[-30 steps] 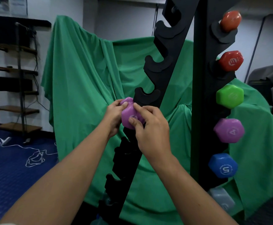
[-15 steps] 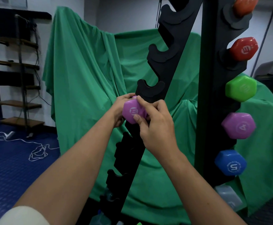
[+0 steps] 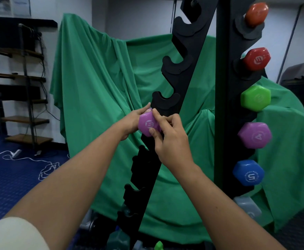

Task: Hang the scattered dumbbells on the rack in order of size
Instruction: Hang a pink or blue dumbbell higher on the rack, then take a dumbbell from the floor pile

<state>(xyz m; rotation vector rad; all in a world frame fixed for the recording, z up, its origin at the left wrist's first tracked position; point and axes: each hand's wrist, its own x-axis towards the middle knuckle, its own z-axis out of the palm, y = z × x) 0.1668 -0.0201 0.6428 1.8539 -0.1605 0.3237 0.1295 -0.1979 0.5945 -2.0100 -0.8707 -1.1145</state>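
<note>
Purple dumbbell (image 3: 148,125): held against the left upright of the black rack (image 3: 167,103), just below the empty hook at the rack's mid-height. Its hexagonal end, marked with a white ring, faces the camera.

Left hand (image 3: 132,121): fingers curl round the far side of the purple dumbbell; the grip is closed on it from the left.

Right hand (image 3: 172,141): thumb and fingers pinch the near end of the same dumbbell from the right, the thumb lying across its lower face.

Rack, right upright: six dumbbell ends show in a column. From the top down: an orange dumbbell (image 3: 256,14), a red dumbbell (image 3: 256,59), a green dumbbell (image 3: 256,98), a second purple one marked 4 (image 3: 255,135), a blue dumbbell (image 3: 248,175) marked 5, and a pale grey dumbbell (image 3: 247,207) at the bottom.

Rack, left upright: the hooks above the hands carry nothing.

Behind the rack hangs a green cloth (image 3: 93,87). Left of the rack, a white cable (image 3: 30,159) lies on the blue floor (image 3: 6,181)
</note>
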